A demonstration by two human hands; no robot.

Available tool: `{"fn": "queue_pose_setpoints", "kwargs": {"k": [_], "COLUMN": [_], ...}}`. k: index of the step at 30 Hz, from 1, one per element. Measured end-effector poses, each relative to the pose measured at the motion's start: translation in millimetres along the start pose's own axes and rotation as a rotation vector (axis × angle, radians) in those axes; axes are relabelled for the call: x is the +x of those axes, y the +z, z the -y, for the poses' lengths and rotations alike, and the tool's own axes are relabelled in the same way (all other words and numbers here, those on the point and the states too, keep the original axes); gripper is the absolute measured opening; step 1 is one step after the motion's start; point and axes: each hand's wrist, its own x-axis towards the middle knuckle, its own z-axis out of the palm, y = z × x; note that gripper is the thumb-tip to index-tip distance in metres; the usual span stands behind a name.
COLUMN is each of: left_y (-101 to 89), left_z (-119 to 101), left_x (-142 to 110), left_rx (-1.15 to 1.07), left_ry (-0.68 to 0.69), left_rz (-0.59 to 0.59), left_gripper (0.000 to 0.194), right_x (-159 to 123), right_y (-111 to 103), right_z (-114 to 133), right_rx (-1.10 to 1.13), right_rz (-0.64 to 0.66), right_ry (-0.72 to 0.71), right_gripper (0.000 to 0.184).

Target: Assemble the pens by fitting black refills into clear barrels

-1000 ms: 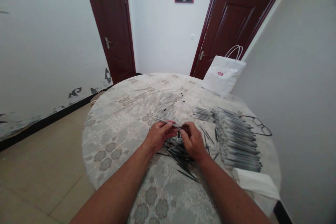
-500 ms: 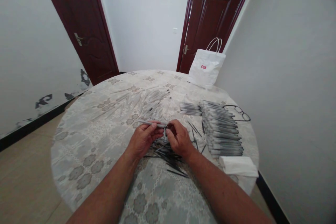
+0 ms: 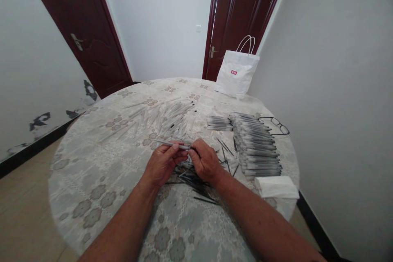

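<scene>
Between both hands lies a pen [image 3: 166, 142] with a pale translucent barrel, roughly level above the table. My left hand [image 3: 162, 161] pinches the barrel between thumb and fingers. At its right end, my right hand [image 3: 204, 159] has its fingers curled over the pen's dark tip; the exact contact there is hidden. Below the hands is a loose pile of thin black refills [image 3: 196, 184], partly covered by my right hand. Just beyond the hands, many clear pen barrels [image 3: 172, 116] lie scattered.
Stacked pens with dark ends [image 3: 258, 147] form a thick row at the right, beside a smaller row [image 3: 220, 123]. Eyeglasses [image 3: 279, 126], a folded white cloth [image 3: 276, 187] and a white paper bag [image 3: 238, 73] rest on the round table [image 3: 101, 225].
My right hand has closed further round the pen's end, its fingertips now less visible. The whole view has shifted slightly, moving the scene up and left.
</scene>
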Motion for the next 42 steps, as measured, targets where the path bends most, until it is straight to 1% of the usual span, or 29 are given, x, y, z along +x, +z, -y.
{"fn": "queue_pose_setpoints", "kwargs": {"k": [6, 10, 13, 17, 21, 25, 28, 32, 36, 39, 42], "left_y": [0.4, 1.8, -1.7, -14.4, -27.7, -41.5, -48.5, -46.7, -43.0, -48.3, -59.7], "left_z": [2, 2, -7, -27, -48, -60, -61, -51, -37, -33, -32], "left_x": [0, -1, 1, 3, -3, -15, -22, -23, -16, -11, -8], "left_rx": [0.027, 0.065, 0.015, -0.141, -0.137, 0.027, 0.251, 0.518, 0.778, 0.913, 1.073], "left_ry": [0.000, 0.003, 0.081, 0.297, 0.356, 0.391, 0.340, 0.271, 0.242, 0.237, 0.268], "left_rz": [0.006, -0.020, -0.044, -0.204, -0.328, -0.413, -0.416, -0.378, -0.317, -0.292, -0.335], "left_gripper": [0.029, 0.033, 0.035, 0.032, 0.029, 0.032, 0.034, 0.036, 0.033, 0.032, 0.026], "right_x": [-1, -2, -3, -3, -3, -4, -4, -4, -3, -1, -1], "right_y": [2, 1, -3, -10, -12, -11, -11, -9, -9, -9, -9], "right_z": [-3, -3, -4, -9, -13, -12, -13, -16, -21, -24, -27], "right_rx": [-0.039, -0.025, -0.003, 0.031, 0.059, 0.059, 0.052, 0.037, 0.027, 0.029, 0.030], "right_rz": [0.008, -0.002, -0.056, -0.141, -0.162, -0.163, -0.159, -0.144, -0.156, -0.166, -0.167], "right_ry": [-0.011, -0.001, 0.038, 0.076, 0.064, 0.025, 0.009, 0.003, 0.019, 0.040, 0.059], "right_gripper": [0.027, 0.030, 0.029, 0.029, 0.027, 0.021, 0.017, 0.015, 0.015, 0.018, 0.021]}}
